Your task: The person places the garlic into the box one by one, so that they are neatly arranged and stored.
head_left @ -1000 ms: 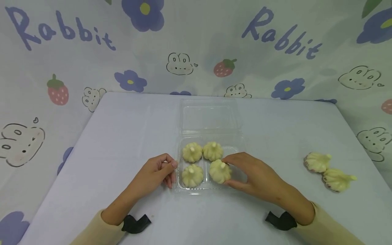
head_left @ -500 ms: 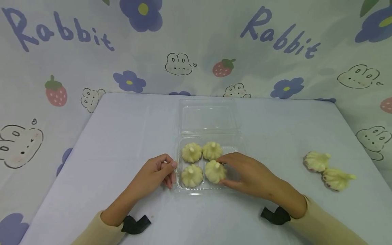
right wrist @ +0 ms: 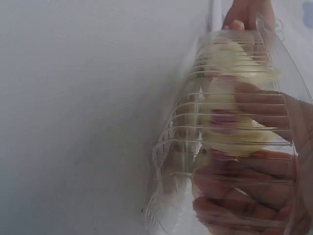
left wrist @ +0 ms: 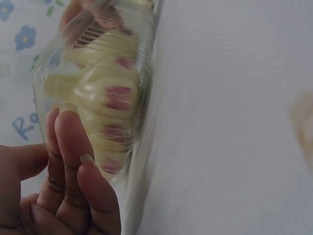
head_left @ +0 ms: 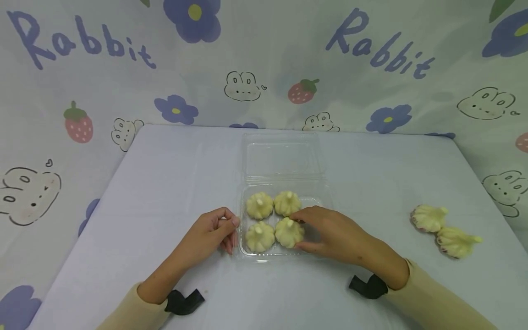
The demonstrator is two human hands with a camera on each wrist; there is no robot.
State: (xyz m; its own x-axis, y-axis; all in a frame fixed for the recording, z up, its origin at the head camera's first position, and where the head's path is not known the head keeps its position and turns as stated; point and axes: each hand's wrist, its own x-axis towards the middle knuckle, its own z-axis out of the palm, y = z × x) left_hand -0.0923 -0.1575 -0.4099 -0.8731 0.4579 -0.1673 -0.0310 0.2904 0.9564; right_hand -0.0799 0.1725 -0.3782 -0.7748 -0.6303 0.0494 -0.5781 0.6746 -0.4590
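Right hand [head_left: 336, 233] held a garlic bulb [head_left: 289, 234] upright between fingers, inside clear container [head_left: 264, 260]; left hand [head_left: 210, 233] pinched its rim, presumably steadying it.

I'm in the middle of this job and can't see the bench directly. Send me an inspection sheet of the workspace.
Surface: white covered table, looks flat.
Job's things: clear container, lid folded open towards the backdrop; four garlic bulbs inside, two by two; two loose bulbs lie tilted on the table to the right.
Clutter: nothing seen.
Grippers: right hand holds the front right bulb between thumb and fingers; left hand is at the container's left edge, pinch or mere touch unclear.
Cables: nothing seen; black bands show at both cuffs.
Surroundings: printed backdrop with Rabbit lettering, flowers, strawberries.
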